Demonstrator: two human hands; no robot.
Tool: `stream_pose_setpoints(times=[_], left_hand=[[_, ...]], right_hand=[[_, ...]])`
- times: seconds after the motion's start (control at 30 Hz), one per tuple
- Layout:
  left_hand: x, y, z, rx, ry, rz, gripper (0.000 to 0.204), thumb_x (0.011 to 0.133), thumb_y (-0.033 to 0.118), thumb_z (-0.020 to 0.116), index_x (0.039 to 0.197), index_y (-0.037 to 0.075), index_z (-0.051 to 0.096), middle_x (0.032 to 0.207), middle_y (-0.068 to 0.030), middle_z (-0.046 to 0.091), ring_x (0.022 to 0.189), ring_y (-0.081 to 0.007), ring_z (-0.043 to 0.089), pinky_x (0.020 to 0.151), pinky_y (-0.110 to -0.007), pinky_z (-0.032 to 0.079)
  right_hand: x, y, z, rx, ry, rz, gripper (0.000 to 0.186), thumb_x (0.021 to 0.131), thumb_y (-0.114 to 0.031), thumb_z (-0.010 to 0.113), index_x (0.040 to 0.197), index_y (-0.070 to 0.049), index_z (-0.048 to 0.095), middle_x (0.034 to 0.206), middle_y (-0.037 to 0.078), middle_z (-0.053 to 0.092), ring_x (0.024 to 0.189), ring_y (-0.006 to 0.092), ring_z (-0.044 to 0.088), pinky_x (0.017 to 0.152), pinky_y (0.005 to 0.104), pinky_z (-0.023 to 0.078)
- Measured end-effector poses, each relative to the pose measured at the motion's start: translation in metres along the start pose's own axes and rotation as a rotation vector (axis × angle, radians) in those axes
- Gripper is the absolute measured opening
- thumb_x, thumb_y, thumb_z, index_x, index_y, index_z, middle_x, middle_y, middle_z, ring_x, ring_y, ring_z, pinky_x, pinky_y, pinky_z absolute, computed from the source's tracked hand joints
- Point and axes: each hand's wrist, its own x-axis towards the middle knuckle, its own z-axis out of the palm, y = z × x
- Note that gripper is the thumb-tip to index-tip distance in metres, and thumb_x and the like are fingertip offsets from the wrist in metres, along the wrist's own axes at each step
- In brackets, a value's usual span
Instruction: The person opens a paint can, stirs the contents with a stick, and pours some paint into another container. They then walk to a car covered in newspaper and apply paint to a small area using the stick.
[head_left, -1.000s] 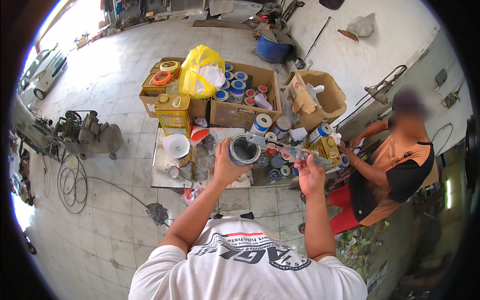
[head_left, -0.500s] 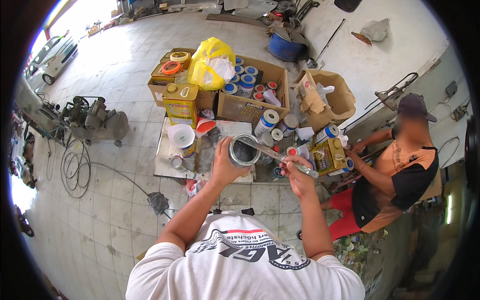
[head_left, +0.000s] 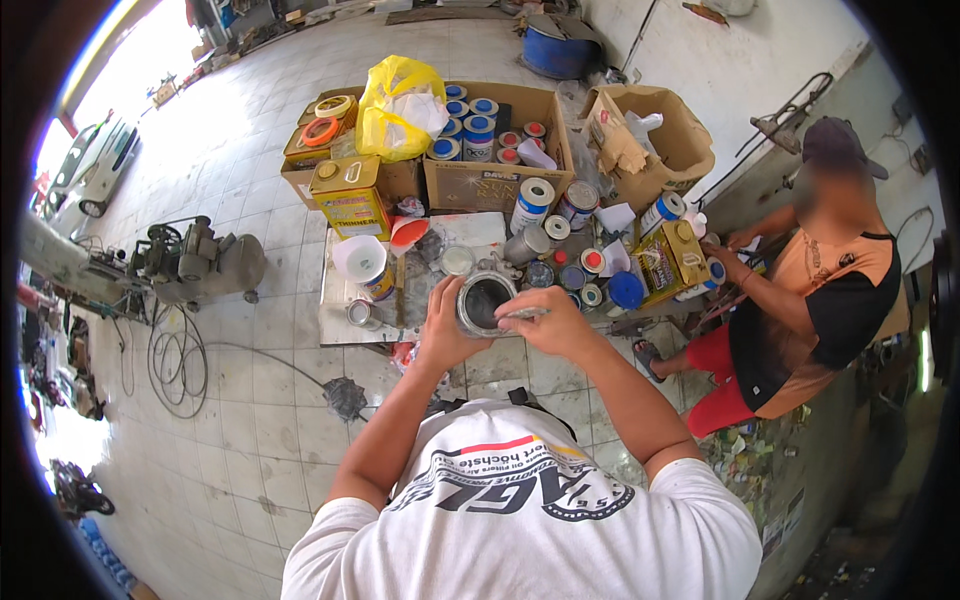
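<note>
My left hand (head_left: 445, 325) grips an open metal paint can (head_left: 484, 276) from its left side, at the near edge of the worktable. Dark grey paint (head_left: 488, 298) shows inside it. Just right of the rim, my right hand (head_left: 555, 320) is closed on a flat stirring stick (head_left: 525, 313). Most of the stick is hidden by the hand and the angle; its lower end seems to point into the can. Beyond the can stand a small round container (head_left: 457, 261) and a white paper funnel cup (head_left: 361, 260).
Several cans, including a blue-lidded one (head_left: 626, 291), crowd the table's right side. A yellow thinner tin (head_left: 350, 205), a carton of paint cans (head_left: 480, 188) and an open carton (head_left: 675, 165) stand behind. A co-worker (head_left: 815, 290) handles something at right. An air compressor (head_left: 215, 262) sits left.
My right hand has moved left, close to the can. The stick, earlier seen lengthwise across the rim, now shows only a short part. The view has shifted slightly.
</note>
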Motion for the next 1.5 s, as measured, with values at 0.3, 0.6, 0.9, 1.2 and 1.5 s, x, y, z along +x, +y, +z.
stream_pose_setpoints(times=[0.3, 0.6, 0.9, 1.2, 1.5], left_hand=[[0.000, -0.004, -0.005, 0.024, -0.049, 0.039, 0.112, 0.054, 0.021, 0.099, 0.151, 0.005, 0.045, 0.152, -0.0237, 0.048, 0.142, -0.0455, 0.049, 0.117, -0.052, 0.046], [-0.002, -0.001, -0.002, 0.005, -0.110, 0.041, 0.115, 0.052, 0.019, 0.099, 0.152, 0.005, 0.044, 0.153, -0.0221, 0.049, 0.142, -0.0432, 0.051, 0.116, -0.050, 0.049], [-0.014, -0.012, -0.008, 0.016, -0.190, 0.019, 0.113, 0.056, 0.024, 0.100, 0.152, 0.006, 0.042, 0.151, -0.0215, 0.049, 0.140, -0.0434, 0.051, 0.114, -0.052, 0.049], [-0.020, -0.054, -0.004, -0.173, -0.114, -0.307, 0.114, 0.058, 0.022, 0.103, 0.150, 0.001, 0.040, 0.136, -0.0188, 0.062, 0.127, -0.0301, 0.064, 0.109, -0.042, 0.052], [-0.008, -0.152, 0.043, -0.066, 0.078, -0.256, 0.117, 0.059, 0.022, 0.100, 0.155, -0.002, 0.038, 0.141, -0.0266, 0.060, 0.131, -0.0425, 0.061, 0.112, -0.047, 0.049]], right_hand=[[-0.009, -0.002, 0.000, -0.004, -0.061, -0.031, 0.022, 0.083, -0.013, 0.087, 0.104, -0.009, 0.085, 0.101, 0.014, 0.081, 0.092, 0.0321, 0.076, 0.084, 0.0406, 0.061], [-0.018, 0.005, 0.009, -0.040, 0.115, -0.121, 0.019, 0.082, -0.013, 0.088, 0.100, -0.007, 0.084, 0.095, 0.013, 0.081, 0.089, 0.0317, 0.077, 0.080, 0.0400, 0.061], [-0.020, 0.001, 0.013, -0.113, 0.038, -0.004, 0.019, 0.085, -0.019, 0.085, 0.102, -0.011, 0.085, 0.100, 0.012, 0.081, 0.095, 0.0319, 0.077, 0.087, 0.0415, 0.060], [0.048, 0.061, 0.095, -0.080, 0.573, 0.156, 0.032, 0.086, -0.032, 0.089, 0.103, -0.005, 0.082, 0.092, 0.017, 0.073, 0.078, 0.0290, 0.071, 0.073, 0.0401, 0.057], [0.005, 0.193, 0.032, -0.429, 0.447, 0.563, 0.049, 0.082, -0.023, 0.090, 0.127, -0.010, 0.077, 0.126, 0.018, 0.068, 0.109, 0.0350, 0.069, 0.095, 0.0444, 0.057]])
